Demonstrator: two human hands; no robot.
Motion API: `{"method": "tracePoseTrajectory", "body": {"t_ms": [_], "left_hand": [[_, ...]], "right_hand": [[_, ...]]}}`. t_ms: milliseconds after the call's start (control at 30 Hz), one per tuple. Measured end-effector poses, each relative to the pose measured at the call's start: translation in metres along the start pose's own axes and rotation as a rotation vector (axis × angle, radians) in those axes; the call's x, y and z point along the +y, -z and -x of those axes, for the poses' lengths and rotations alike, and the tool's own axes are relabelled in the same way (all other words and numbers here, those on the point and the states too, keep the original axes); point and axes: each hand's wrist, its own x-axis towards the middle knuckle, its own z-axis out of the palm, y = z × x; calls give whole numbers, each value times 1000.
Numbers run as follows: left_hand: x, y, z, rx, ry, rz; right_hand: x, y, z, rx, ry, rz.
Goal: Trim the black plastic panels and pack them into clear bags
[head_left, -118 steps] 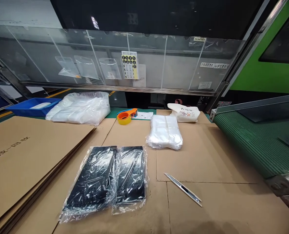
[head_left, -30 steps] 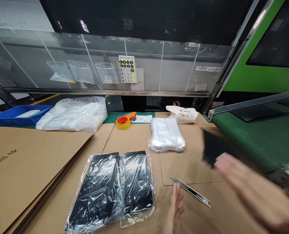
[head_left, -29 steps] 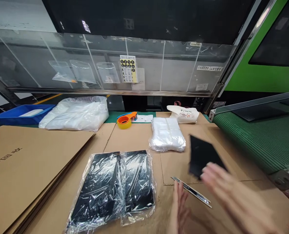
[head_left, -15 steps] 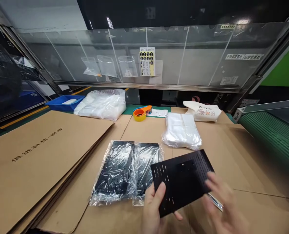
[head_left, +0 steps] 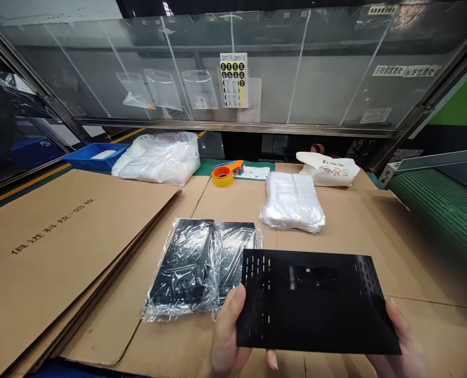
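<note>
Between my two hands is a flat, glossy black panel [head_left: 315,315] with rows of small slots near its left and right ends. My left hand [head_left: 229,328] grips its left edge, thumb at the front and fingers behind. At the right edge my right hand [head_left: 404,336] is closed on it in the same way, most of its fingers hidden behind. Beyond the panel's left end lie two similar black panels in clear plastic bags, the left bagged panel [head_left: 182,268] and the right bagged panel [head_left: 233,252], which is partly covered by the held one.
Flattened cardboard [head_left: 79,252] is stacked at left. Behind stand a blue tray [head_left: 73,157], a plastic-wrapped bundle [head_left: 158,155], a tape dispenser [head_left: 223,173], a stack of clear bags [head_left: 292,202] and a white pouch [head_left: 330,169]. A green conveyor belt [head_left: 442,210] runs along the right.
My right hand has come in from the side and taken hold of the panel's right edge. The panel has turned from tilted to nearly level and faces me more fully.
</note>
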Motion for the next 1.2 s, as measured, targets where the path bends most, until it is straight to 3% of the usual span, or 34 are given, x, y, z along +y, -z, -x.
{"method": "tracePoseTrajectory", "body": {"t_ms": [400, 533, 667, 867, 933, 1067, 1200], "left_hand": [[3, -15, -1, 117, 17, -86], [7, -16, -5, 321, -108, -184], [18, -3, -7, 523, -152, -351], [24, 17, -4, 513, -205, -643], [22, 13, -1, 510, -264, -767], [16, -7, 2, 468, -435, -791], [12, -16, 2, 479, -386, -706]], "right_hand": [[9, -10, 3, 46, 26, -9], [11, -10, 5, 89, -9, 16], [12, -5, 6, 103, -1, -17], [8, -7, 14, 46, -18, 84], [4, -10, 16, -37, 90, 270], [2, -9, 12, -229, 652, 832], [10, -10, 4, -41, 967, 1082]]}}
